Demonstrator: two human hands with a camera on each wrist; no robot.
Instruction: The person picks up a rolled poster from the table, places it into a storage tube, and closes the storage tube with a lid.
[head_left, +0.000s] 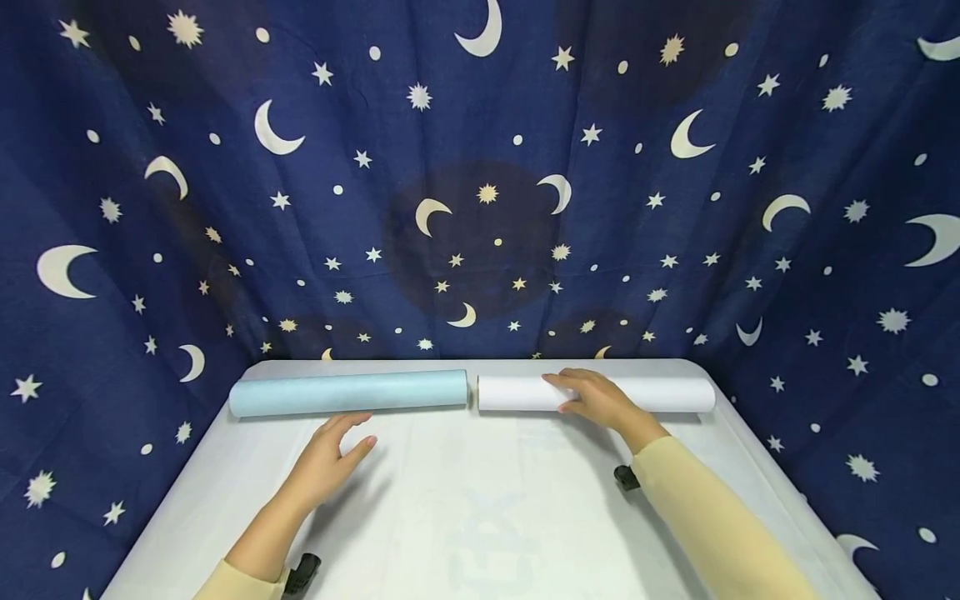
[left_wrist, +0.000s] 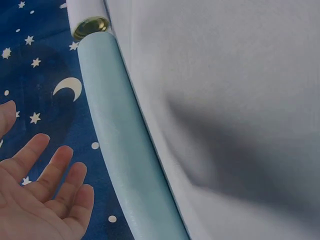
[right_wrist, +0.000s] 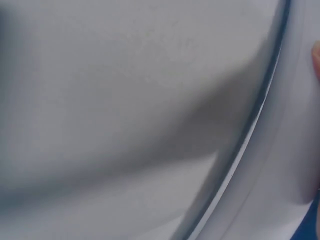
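A light blue roll (head_left: 348, 393) lies lengthwise along the far left of the white tabletop. In line with it on the right lies a white roll (head_left: 517, 393), with a narrow gap between their ends. My left hand (head_left: 322, 467) is just short of the blue roll, thumb and fingers spread; the left wrist view shows its palm and loosely bent fingers holding nothing. Over the white roll reaches my right hand (head_left: 600, 400), fingers across its top and thumb at its near side. Only slivers of that hand show in the right wrist view, so firm contact cannot be told.
The white table (head_left: 450, 475) has rounded far corners and faint markings near the front. A dark blue curtain (head_left: 480, 108) with moons and stars hangs behind and on both sides. In the left wrist view, the white roll's end (left_wrist: 92, 27) shows a gold-coloured inside.
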